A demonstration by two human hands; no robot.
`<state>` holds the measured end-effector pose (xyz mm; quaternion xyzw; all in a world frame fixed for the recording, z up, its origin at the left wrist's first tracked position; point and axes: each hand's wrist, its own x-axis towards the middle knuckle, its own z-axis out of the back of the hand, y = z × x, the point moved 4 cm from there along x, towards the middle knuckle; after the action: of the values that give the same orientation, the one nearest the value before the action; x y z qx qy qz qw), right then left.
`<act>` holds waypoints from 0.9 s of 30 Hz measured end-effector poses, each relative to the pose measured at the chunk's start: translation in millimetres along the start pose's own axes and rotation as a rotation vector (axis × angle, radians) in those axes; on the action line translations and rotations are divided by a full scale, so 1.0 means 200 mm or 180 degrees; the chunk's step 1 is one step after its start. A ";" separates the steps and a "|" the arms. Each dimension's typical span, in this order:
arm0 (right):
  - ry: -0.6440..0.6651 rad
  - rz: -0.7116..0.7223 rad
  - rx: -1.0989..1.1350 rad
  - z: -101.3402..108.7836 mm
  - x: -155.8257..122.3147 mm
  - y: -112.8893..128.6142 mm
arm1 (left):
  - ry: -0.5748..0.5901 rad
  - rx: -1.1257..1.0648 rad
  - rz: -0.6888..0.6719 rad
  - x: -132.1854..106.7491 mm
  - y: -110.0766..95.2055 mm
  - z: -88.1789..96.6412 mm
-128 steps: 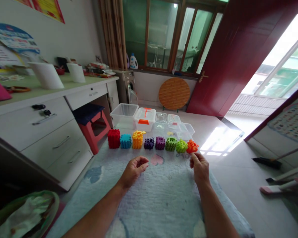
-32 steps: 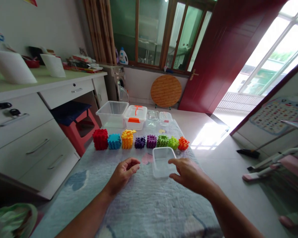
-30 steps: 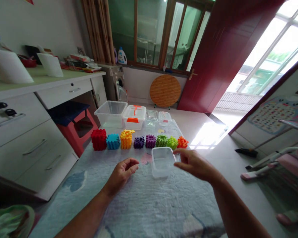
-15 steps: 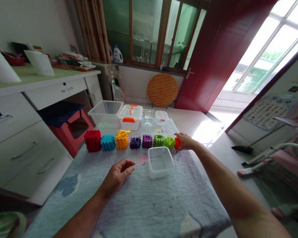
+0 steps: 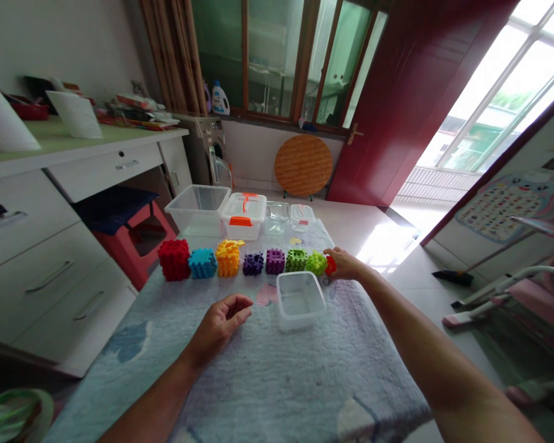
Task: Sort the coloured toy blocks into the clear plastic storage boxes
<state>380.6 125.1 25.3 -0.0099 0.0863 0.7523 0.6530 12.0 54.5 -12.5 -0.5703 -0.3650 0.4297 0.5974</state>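
Note:
A row of toy cubes with notched edges crosses the table: a red cube (image 5: 174, 260), a blue one (image 5: 202, 263), a yellow one (image 5: 228, 258), a dark purple one (image 5: 253, 264), a purple one (image 5: 275, 261), a green one (image 5: 296, 259) and a lime one (image 5: 316, 263). At the right end my right hand (image 5: 346, 264) has its fingers around a small orange-red block (image 5: 330, 265), partly hidden by them. My left hand (image 5: 226, 319) hovers or rests low over the cloth, empty, fingers loosely curled and thumb apart. Right of it stands a clear plastic container (image 5: 300, 301) without contents.
Behind the row stand a large clear bin (image 5: 198, 206), a lidded box with orange clasps (image 5: 243, 216) and two small clear containers, one of them lidded (image 5: 301, 215). A patterned cloth (image 5: 268, 375) covers the table. A pink stool (image 5: 129, 231) stands left, beside a white desk (image 5: 120, 161).
The view has shifted very slightly. My right hand stays at the orange-red block, of which a little less shows, and my left hand keeps its place.

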 end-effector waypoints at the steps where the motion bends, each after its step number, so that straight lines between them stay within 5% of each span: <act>1: -0.0020 -0.0005 -0.0015 0.00 0.00 0.00 | 0.0000 0.0009 0.0009 0.00 0.00 0.00; 12: -0.0159 -0.0003 -0.0045 0.05 -0.02 0.01 | 0.0005 0.0027 0.0031 0.00 -0.01 0.00; 17: -0.0315 -0.0056 -0.0035 0.17 -0.07 0.04 | 0.0004 0.0024 0.0043 0.00 -0.01 0.00; 22: -0.0432 0.0550 0.0410 0.42 -0.23 0.36 | -0.0038 0.0005 -0.0010 0.00 -0.01 -0.01; 27: 0.0525 0.1143 0.0703 0.45 -0.35 0.74 | -0.0059 -0.0039 0.0009 0.01 -0.01 -0.01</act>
<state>254.3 49.0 140.6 0.0157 0.2215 0.8391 0.4965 13.6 55.2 -11.6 -0.5705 -0.3724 0.4336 0.5898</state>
